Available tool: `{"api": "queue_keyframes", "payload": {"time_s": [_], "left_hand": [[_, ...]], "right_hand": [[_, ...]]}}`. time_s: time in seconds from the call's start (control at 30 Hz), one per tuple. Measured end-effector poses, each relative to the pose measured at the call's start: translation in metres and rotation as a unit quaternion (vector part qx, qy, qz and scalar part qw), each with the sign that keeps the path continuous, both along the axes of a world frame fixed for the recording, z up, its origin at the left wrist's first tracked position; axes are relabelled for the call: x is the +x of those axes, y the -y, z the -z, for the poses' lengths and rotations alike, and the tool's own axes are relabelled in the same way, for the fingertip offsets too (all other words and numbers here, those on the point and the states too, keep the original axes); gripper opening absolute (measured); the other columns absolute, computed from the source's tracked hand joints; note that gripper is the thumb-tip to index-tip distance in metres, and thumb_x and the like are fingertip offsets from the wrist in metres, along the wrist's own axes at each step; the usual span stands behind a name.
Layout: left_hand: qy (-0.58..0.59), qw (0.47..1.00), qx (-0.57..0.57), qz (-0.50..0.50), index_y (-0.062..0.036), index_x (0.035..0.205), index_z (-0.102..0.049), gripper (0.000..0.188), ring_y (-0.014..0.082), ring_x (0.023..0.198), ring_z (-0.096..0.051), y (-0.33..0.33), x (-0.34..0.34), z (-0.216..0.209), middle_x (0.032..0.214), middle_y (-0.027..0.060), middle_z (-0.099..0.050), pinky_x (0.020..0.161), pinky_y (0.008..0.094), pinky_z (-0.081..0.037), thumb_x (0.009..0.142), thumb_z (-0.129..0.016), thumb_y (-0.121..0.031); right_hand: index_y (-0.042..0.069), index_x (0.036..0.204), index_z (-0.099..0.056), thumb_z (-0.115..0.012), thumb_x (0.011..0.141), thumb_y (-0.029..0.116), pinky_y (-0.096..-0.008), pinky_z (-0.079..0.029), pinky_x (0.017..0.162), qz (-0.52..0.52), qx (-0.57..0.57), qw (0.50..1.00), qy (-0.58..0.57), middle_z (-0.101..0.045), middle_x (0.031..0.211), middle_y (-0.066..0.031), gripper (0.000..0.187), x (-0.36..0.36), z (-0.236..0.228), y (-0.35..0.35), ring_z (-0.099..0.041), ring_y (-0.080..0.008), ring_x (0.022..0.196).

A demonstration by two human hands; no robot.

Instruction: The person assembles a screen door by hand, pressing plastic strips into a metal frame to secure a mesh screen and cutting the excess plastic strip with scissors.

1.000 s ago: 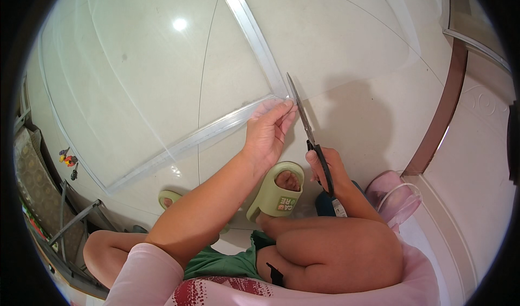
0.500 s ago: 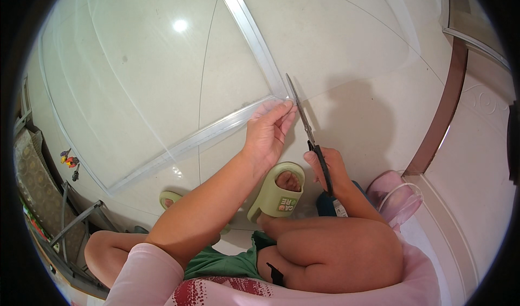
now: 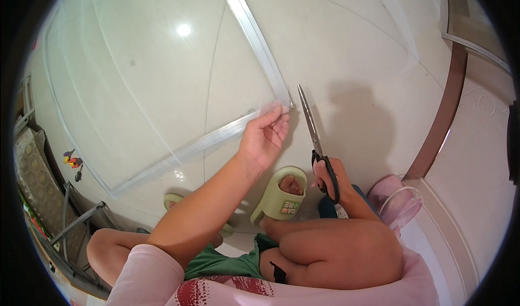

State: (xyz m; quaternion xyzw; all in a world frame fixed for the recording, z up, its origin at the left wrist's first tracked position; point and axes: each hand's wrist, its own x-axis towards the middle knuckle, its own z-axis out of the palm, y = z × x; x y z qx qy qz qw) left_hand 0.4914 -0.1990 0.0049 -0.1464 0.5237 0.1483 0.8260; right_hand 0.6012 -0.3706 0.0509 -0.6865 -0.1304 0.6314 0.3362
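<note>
Wearing a pale pink top (image 3: 401, 284), its left sleeve (image 3: 154, 268) ending in a seamed hem, mottled red print (image 3: 244, 286) spreading across the near front. Green shorts (image 3: 227, 265) are showing too. Open-toed light-green slippers (image 3: 273, 204) are covering the feet, the right bearing a coloured patch (image 3: 291, 207).

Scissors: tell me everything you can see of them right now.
The scissors have long, slim, grey blades that look like metal, and black handles, probably plastic. The blades lie together or nearly so. The right hand holds them by the handles, partly hiding the loops. They point away from the person, tips slanting slightly left, just to the right of the silvery frame's corner, with a visible gap between. The left hand does not touch them.
</note>
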Motion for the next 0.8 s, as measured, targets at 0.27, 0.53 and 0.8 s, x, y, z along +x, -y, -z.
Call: {"api": "queue_keyframes", "payload": {"time_s": [0.27,0.53,0.8], "left_hand": [[0.004,1.000,0.005,0.021,-0.0055,0.096,-0.060,0.014,0.0124,0.072,-0.059,0.003,-0.004,0.000,0.082,0.0017,-0.061,0.066,0.0220,-0.052,0.083,-0.067,-0.008],[-0.024,0.996,0.068,0.058,-0.0064,0.099,-0.061,0.018,0.0094,0.073,-0.057,0.015,-0.001,-0.006,0.084,-0.0002,-0.061,0.063,0.0207,-0.049,0.083,-0.068,-0.008],[-0.069,0.986,0.130,0.073,-0.0049,0.097,-0.066,0.019,0.0081,0.074,-0.057,0.021,0.006,-0.014,0.086,0.0010,-0.064,0.064,0.0204,-0.046,0.080,-0.072,-0.008]], "right_hand": [[0.005,0.065,-0.045,-0.045,0.094,0.051,-0.0268,-0.045,0.048,-0.049,-0.053,0.997,0.005,-0.041,0.050,-0.0012,0.055,0.000,-0.011,-0.010,-0.044,-0.0116,0.044],[0.000,0.070,-0.053,-0.050,0.090,0.055,-0.0286,-0.043,0.048,-0.058,-0.063,0.996,0.017,-0.050,0.056,-0.0050,0.059,0.005,0.002,-0.004,-0.054,-0.0141,0.052],[0.000,0.074,-0.054,-0.050,0.091,0.052,-0.0285,-0.042,0.048,-0.066,-0.080,0.995,0.010,-0.051,0.057,-0.0057,0.055,0.008,-0.008,0.004,-0.055,-0.0134,0.054]]}}
